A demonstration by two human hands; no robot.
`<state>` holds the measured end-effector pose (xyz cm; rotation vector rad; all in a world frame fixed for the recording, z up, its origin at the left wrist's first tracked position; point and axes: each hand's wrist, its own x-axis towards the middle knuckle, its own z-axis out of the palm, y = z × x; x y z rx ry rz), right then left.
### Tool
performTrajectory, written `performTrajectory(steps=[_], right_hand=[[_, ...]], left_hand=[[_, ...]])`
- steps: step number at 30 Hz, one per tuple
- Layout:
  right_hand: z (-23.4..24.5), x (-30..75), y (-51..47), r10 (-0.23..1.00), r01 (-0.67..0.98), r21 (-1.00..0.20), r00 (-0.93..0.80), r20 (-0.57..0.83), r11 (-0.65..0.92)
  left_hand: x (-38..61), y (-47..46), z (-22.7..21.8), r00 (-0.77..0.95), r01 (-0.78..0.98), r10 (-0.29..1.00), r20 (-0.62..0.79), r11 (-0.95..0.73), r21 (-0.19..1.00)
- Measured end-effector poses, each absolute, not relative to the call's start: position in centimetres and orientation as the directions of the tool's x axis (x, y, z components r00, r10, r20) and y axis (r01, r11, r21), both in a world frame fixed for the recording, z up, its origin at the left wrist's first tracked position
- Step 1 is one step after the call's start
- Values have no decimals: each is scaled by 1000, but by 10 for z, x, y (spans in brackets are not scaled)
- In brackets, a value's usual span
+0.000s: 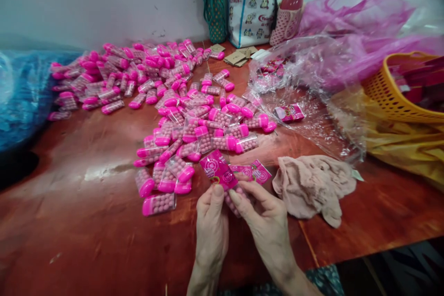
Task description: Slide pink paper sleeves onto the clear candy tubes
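My left hand (212, 222) and my right hand (268, 217) meet near the table's front edge. Between them is a small clear container (233, 202) of pink balls, with a printed pink label (218, 169) standing above it. My left thumb and fingers pinch the label's lower edge. The right thumb presses on the container, and its far side is hidden by the fingers. Just behind the right fingers lie more printed labels (256, 171). A heap of similar containers with bright pink caps (197, 125) spreads out beyond my hands.
A larger pile of containers (138, 69) lies at the back left beside a blue plastic bag (21, 97). To the right are a crumpled cloth (314, 185), a clear plastic bag (312, 101) and a yellow basket (391, 88). Bottles and a white bag (251, 14) stand by the wall.
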<state>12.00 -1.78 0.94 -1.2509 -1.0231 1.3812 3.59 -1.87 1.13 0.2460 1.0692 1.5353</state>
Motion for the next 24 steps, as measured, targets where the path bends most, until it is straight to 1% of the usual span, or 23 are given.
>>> performTrajectory(steps=[2, 3, 5, 6, 8, 10, 13, 15, 20, 22, 24], right_hand=[[11, 120, -17, 968, -182, -952, -97, -232, -246], [11, 121, -17, 952, -187, -940, -168, -257, -287], [12, 121, -18, 913, -129, -931, -280, -297, -342], [12, 120, -19, 905, -76, -937, -295, -305, -341], [13, 119, -19, 921, 35, -955, -255, -295, -296], [15, 118, -18, 948, 114, -966, -195, -250, -231], [18, 118, -15, 963, 163, -970, -167, -210, -183], [19, 119, -13, 952, 133, -968, -197, -236, -212], [13, 123, -13, 875, -45, -935, -371, -311, -352], [11, 121, -14, 872, -74, -923, -363, -328, -378], [10, 118, -15, 897, -71, -926, -284, -338, -371]], left_hand=[[34, -20, 12, -316, -670, 859, -403, 98, 736], [34, -20, 13, -320, -669, 857, -405, 98, 737], [33, -20, 14, -331, -664, 850, -411, 99, 741], [33, -20, 14, -345, -658, 840, -418, 101, 746], [34, -19, 14, -387, -643, 815, -431, 97, 760], [35, -18, 13, -410, -619, 803, -432, 103, 779], [34, -19, 11, -394, -599, 811, -433, 131, 790], [30, -19, 10, -382, -619, 813, -440, 129, 775], [17, -17, 14, -403, -653, 770, -495, 138, 745], [18, -16, 16, -401, -652, 759, -513, 157, 742], [23, -16, 16, -361, -658, 774, -521, 185, 730]])
